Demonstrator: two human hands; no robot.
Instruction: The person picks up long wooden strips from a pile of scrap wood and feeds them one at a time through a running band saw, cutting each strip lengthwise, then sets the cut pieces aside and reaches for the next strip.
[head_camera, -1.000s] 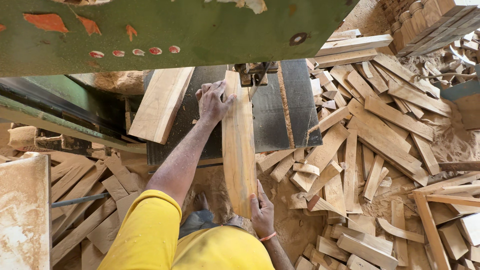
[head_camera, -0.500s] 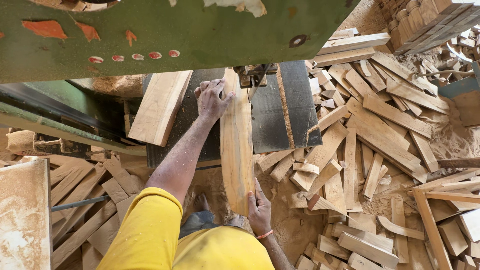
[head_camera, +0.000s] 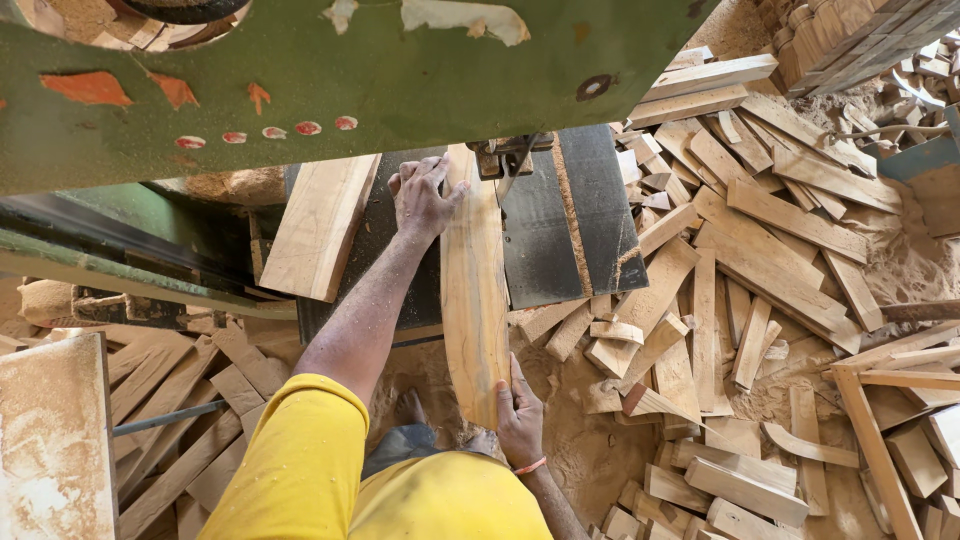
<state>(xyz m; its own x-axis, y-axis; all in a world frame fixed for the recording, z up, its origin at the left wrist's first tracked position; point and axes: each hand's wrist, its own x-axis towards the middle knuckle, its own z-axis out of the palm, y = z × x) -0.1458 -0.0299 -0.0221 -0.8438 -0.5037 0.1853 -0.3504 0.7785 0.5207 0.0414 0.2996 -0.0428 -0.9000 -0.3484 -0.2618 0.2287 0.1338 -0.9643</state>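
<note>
Board: a long pale board (head_camera: 474, 290) is laid lengthwise on the dark saw table (head_camera: 580, 215), its far end beside the blade guide (head_camera: 508, 155), its near end overhanging the table edge.
Left hand: the left hand (head_camera: 422, 195) is pressed flat on the table against the board's left edge near the far end, fingers spread, nothing gripped.
Right hand: the right hand (head_camera: 520, 418) is closed around the board's near end, thumb on top, fingers wrapped under the right edge.
Second plank: a wider plank (head_camera: 318, 225) is laid on the table's left side, apart from the board.
Machine: a green housing (head_camera: 330, 80) with chipped paint is seen above the table.
Floor: offcuts (head_camera: 760, 260) are heaped on sawdust to the right and left.
Sleeve: a yellow sleeve (head_camera: 300, 460) is worn on the left arm.
</note>
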